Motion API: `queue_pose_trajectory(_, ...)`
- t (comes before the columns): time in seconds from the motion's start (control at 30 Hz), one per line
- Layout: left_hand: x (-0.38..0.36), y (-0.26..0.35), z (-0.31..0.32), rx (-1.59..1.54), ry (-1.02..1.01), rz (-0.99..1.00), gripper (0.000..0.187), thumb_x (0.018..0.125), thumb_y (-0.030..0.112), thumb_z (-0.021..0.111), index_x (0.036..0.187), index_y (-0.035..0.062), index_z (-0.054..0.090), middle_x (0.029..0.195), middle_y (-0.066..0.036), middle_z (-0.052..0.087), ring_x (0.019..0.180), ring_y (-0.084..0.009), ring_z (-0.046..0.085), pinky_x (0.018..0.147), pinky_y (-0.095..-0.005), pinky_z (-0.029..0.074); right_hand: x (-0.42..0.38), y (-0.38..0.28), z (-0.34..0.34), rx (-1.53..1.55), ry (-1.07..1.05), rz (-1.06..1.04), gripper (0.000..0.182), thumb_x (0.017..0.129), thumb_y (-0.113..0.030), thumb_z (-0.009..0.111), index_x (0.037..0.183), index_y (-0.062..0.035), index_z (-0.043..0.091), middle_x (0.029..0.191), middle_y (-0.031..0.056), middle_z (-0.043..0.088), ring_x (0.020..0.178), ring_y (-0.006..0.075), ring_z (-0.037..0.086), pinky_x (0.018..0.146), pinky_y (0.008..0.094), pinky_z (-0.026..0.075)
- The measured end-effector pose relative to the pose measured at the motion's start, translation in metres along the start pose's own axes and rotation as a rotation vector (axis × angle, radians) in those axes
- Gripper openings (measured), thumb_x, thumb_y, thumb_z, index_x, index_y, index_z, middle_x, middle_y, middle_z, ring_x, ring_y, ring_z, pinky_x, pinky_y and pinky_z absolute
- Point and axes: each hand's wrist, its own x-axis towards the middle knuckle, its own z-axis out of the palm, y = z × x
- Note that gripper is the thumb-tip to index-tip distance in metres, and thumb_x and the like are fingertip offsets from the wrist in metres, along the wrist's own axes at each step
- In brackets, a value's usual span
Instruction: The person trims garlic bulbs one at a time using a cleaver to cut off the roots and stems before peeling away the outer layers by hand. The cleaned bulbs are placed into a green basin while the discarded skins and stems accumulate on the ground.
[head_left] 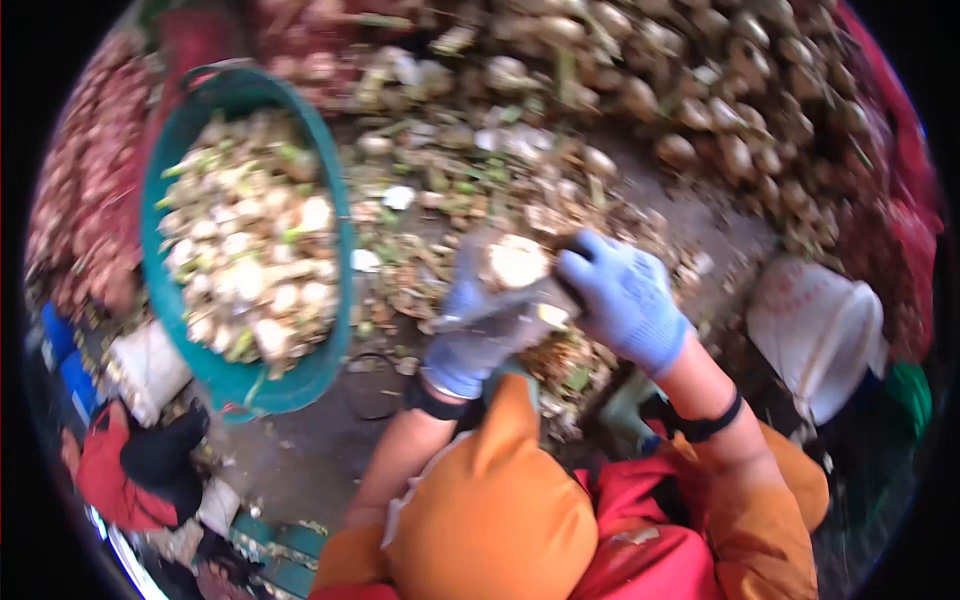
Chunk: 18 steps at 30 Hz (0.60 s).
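My left hand [465, 335], in a light blue knit glove, is closed around a garlic bulb [516, 262] with its pale cut face turned up. My right hand [625, 295], gloved the same way, grips a knife [495, 308] whose handle is mostly hidden in the fingers. The blade points left, lying across the front of the bulb and over my left hand. A short pale stem piece [551, 315] shows by the blade near my right fingers. Both hands are over a floor strewn with trimmings [440, 200].
To the left stands a teal tub [345, 250] with many trimmed garlic bulbs in it. Untrimmed garlic [720, 110] is heaped at the back and right. A white bucket [820, 320] is at right. Another person [140, 465] in red is at lower left.
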Motion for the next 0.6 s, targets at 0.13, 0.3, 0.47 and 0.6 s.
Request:
queue_pose_trajectory(0.13, -0.003, -0.002, -0.007, 0.71, 0.071, 0.242, 0.061, 0.074, 0.031, 0.083, 0.122, 0.0085, 0.051, 0.107, -0.011, 0.059, 0.1, -0.0242, 0.061, 0.091, -0.036, 0.05, 0.005, 0.002, 0.007, 0.045, 0.021, 0.033, 0.021, 0.071, -0.019, 0.07, 0.088, -0.0106, 0.061, 0.09, 0.0102, 0.06, 0.077, 0.0334, 0.064, 0.062, 0.0445, 0.05)
queue_pose_trajectory(0.3, -0.003, 0.007, 0.0, 0.637, 0.034, 0.131, 0.057, 0.079, 0.023, 0.08, 0.123, 0.0065, 0.049, 0.105, -0.009, 0.058, 0.098, -0.0204, 0.059, 0.09, -0.0358, 0.049, 0.011, 0.024, 0.03, 0.063, 0.059, 0.132, 0.014, 0.076, -0.018, 0.066, 0.086, -0.0098, 0.062, 0.086, 0.012, 0.061, 0.075, 0.0363, 0.063, 0.063, 0.0444, 0.05)
queue_pose_trajectory(0.47, 0.003, -0.002, 0.009, 0.703, -0.079, 0.374, 0.074, 0.075, 0.026, 0.084, 0.136, 0.008, 0.046, 0.127, -0.013, 0.055, 0.115, -0.022, 0.054, 0.097, -0.0365, 0.046, 0.011, 0.073, 0.058, 1.105, -0.032, 0.74, 0.022, 0.087, -0.023, 0.062, 0.088, -0.0021, 0.068, 0.073, 0.0074, 0.067, 0.061, 0.0153, 0.062, 0.057, 0.0317, 0.048)
queue_pose_trajectory(0.6, 0.02, -0.036, -0.018, 0.487, 0.059, 0.21, 0.084, 0.084, 0.028, 0.078, 0.15, 0.0081, 0.03, 0.143, -0.009, 0.043, 0.123, -0.0161, 0.048, 0.099, -0.0324, 0.046, 0.015, 0.023, 0.034, 1.427, 0.071, 0.632, 0.023, 0.085, -0.021, 0.067, 0.092, 0.0007, 0.066, 0.075, 0.0005, 0.062, 0.068, 0.0118, 0.059, 0.062, 0.0278, 0.048)
